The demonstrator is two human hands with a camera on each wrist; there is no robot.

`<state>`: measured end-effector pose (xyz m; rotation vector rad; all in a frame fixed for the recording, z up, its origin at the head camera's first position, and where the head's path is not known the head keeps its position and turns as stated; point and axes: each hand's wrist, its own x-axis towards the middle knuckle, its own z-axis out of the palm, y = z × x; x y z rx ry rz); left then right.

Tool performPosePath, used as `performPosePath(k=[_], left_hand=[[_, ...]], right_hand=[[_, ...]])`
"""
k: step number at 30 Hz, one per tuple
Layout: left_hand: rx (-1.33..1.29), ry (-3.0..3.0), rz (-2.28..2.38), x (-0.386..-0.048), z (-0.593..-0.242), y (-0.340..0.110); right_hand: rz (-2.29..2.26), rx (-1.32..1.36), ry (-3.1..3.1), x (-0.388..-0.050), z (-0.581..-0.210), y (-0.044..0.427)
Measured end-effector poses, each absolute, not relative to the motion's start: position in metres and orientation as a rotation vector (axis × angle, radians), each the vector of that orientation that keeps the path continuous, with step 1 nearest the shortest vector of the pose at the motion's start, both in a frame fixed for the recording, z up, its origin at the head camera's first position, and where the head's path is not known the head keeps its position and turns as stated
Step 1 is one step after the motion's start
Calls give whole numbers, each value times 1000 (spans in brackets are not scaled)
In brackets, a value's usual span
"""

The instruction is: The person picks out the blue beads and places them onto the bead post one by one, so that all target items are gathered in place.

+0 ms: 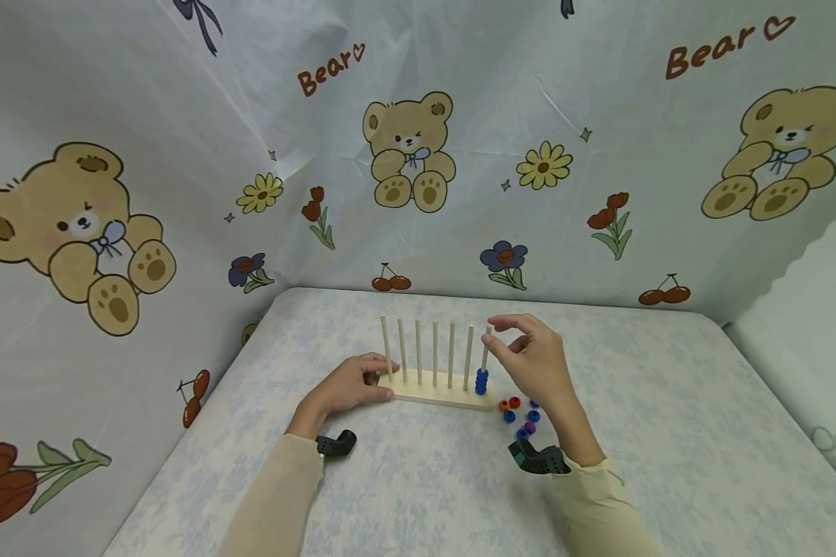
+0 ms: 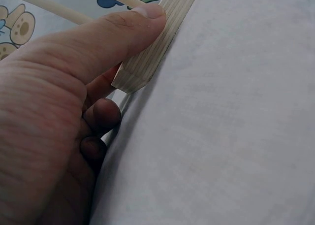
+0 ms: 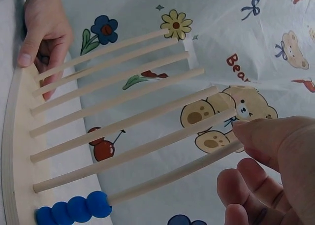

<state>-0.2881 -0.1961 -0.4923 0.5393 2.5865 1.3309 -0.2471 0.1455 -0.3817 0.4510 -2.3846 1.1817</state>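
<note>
A pale wooden rack with several upright rods stands on the table. My left hand grips its left end, the thumb along the front edge of the base and other fingers behind and below. Four-high or so, a short stack of blue beads sits low on the rightmost rod; the other rods carry none. At that rod's top is my right hand, thumb and index finger parted around the tip, with no bead visible between them. Part of the tip is hidden by the fingers in the right wrist view.
Loose red, orange, blue and purple beads lie on the table right of the rack, below the right wrist. Behind the table hangs a sheet printed with bears. Each wrist wears a black band.
</note>
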Motion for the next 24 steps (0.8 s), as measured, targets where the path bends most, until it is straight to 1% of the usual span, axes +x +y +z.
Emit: performPosePath(k=[6,17,24], left_hand=[[534,2608,1307,-286,-490,-196],[582,2603,1297,-286,-491,-195],[576,2612,1298,-288,-493,-197]], right_hand=[[1170,445,-2394,-246,-379,150],[1184,457,-2423,-249,-378,175],[1142,446,-2459,-249,-375,183]])
